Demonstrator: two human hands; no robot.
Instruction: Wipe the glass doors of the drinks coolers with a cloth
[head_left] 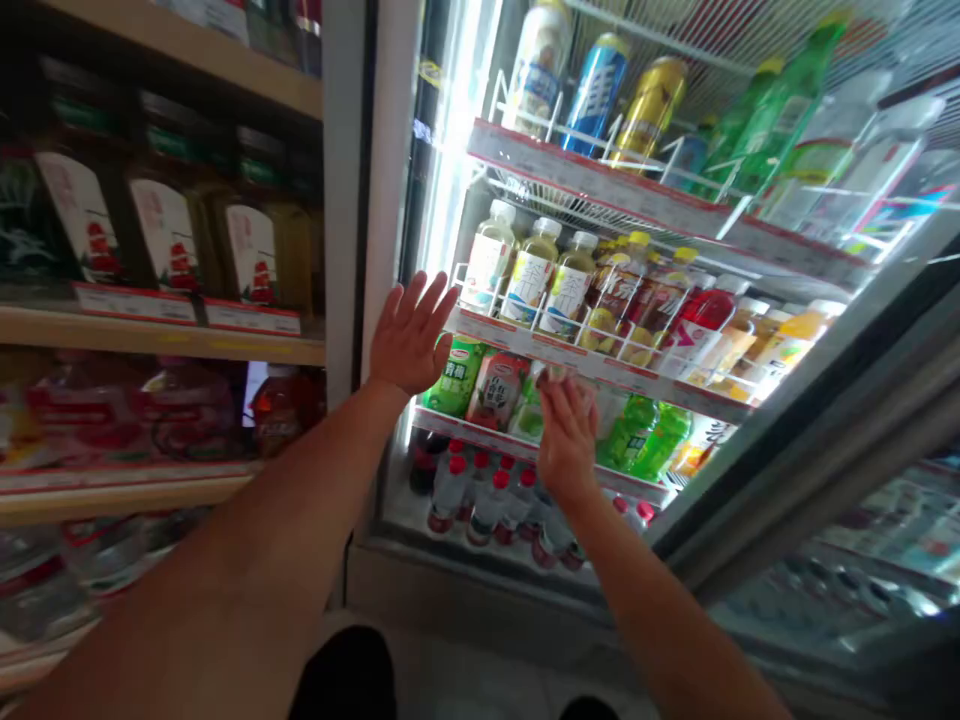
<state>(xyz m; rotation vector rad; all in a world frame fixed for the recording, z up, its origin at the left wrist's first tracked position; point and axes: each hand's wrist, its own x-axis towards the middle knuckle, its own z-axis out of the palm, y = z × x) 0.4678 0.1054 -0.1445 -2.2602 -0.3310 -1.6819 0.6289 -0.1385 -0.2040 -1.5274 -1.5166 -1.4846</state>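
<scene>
My left hand (411,338) is spread open at the left frame of a lit drinks cooler (397,200), with nothing in it. Its fingertips come near a shelf of bottles with white caps and pale labels (529,280). My right hand (568,440) reaches up to the lower shelf, its fingers stretched out close together and slightly blurred. It covers part of a row of green cartons (459,378), a red carton (496,390) and green bottles (664,440). Whether the fingertips touch the shelf rail (622,372) or a pack behind it, I cannot tell.
Cans (596,95) and green glass bottles (780,120) stand on the upper rack. Red-capped bottles (491,505) fill the cooler's bottom. A door edge (787,400) slants along the right. To the left, a wooden shelf (150,335) carries large dark bottles (251,230).
</scene>
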